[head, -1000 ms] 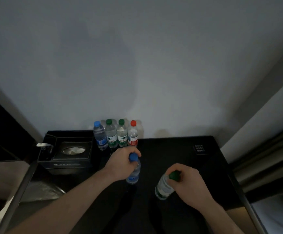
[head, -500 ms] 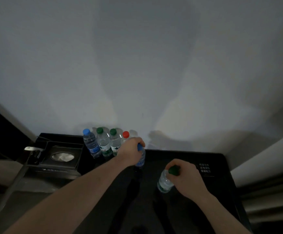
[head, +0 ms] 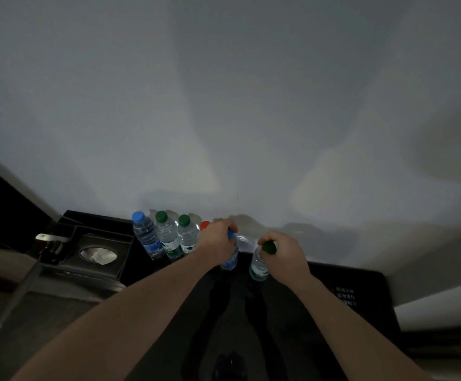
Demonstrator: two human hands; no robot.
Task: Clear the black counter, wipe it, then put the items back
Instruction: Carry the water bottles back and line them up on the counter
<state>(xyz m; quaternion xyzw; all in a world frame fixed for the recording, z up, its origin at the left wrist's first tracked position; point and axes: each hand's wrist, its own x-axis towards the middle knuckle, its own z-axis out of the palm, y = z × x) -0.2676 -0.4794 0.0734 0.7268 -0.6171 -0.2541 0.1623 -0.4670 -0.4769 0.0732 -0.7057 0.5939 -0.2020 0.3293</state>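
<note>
My left hand [head: 216, 240] grips the top of a blue-capped water bottle [head: 230, 258] at the back of the black counter [head: 292, 312], close to the wall. My right hand [head: 285, 253] grips a green-capped water bottle [head: 259, 264] by its neck, just to the right of the first. To the left, a row of bottles stands against the wall: a blue-capped one [head: 145, 235], two green-capped ones [head: 167, 235] [head: 186, 237], and a red cap [head: 204, 225] half hidden behind my left hand.
A black tissue box [head: 97, 254] with a white tissue in its oval opening sits at the counter's left end. A small black card with white print [head: 344, 295] lies at the right. A grey rail [head: 17, 295] runs diagonally at lower left.
Both hands have carried their bottles from the middle of the counter back toward the wall. The bottles now stand beside the row. The camera has tilted upward.
</note>
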